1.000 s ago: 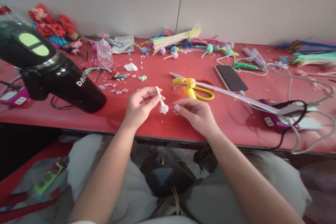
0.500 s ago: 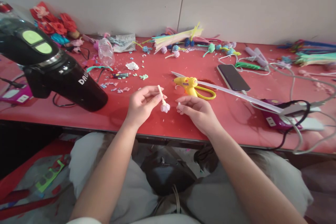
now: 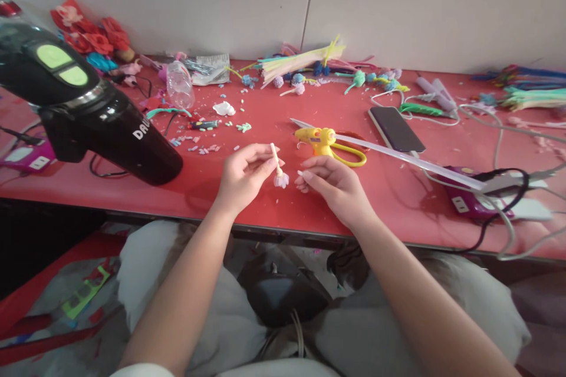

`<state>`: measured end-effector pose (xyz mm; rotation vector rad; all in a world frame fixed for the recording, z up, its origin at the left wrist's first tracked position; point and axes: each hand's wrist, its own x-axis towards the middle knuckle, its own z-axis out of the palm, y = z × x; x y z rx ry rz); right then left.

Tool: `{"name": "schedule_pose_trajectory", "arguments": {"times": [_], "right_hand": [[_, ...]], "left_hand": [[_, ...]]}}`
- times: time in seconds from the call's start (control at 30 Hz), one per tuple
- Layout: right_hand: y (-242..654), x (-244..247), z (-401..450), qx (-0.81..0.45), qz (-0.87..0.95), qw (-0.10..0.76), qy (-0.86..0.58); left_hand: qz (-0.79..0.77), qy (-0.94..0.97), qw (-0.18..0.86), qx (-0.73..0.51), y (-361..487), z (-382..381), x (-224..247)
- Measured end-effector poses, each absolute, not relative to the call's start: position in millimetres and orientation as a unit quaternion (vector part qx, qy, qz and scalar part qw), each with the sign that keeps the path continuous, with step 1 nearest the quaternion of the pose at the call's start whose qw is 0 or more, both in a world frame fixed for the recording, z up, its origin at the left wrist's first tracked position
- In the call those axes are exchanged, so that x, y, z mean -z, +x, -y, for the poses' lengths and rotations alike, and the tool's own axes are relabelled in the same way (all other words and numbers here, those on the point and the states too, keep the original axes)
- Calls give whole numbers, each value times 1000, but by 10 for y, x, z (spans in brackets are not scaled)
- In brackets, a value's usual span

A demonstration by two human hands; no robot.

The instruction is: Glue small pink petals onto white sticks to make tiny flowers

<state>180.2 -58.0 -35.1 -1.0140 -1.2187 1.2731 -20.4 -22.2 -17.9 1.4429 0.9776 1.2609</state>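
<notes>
Between thumb and fingers, my left hand (image 3: 246,178) pinches the pale stem of a small flower (image 3: 280,179), whose lilac petals hang downward. To its right, my right hand (image 3: 333,187) has its thumb and index finger pressed together; a tiny pale piece may be at the tips, too small to make out. The two hands are apart, above the red table (image 3: 260,212). Just beyond my right hand lies a yellow glue gun (image 3: 317,138) with a long clear glue stick, beside yellow-handled scissors (image 3: 354,159).
A black handheld vacuum (image 3: 119,129) stands at the left. Behind are a plastic bottle (image 3: 179,85), white lump (image 3: 224,108), scattered bits and pipe cleaners (image 3: 300,62). A phone (image 3: 397,129), cables and a purple power strip (image 3: 469,203) lie right.
Both hands have shifted slightly to the right in view, with the flower still in my left hand. The whole scene has shifted slightly as well.
</notes>
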Motion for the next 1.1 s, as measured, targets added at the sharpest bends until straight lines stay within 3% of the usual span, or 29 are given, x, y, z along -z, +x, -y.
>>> {"name": "schedule_pose_trajectory", "arguments": {"times": [0.17,0.4,0.7,1.1], "right_hand": [[1760,306,623,-458,548,537,-449],[1803,280,642,-319,644,483,-501],[1859,322,628,-292,676,437,-517],[1809,290,668,-259,700,440,-499]], "left_hand": [[-398,608,459,-511,-179,229,195],[-395,614,457,-508,-164,245,192],[-396,613,459,-506,-135,250,185],[-396,625,448,-501,-124,262,214]]}}
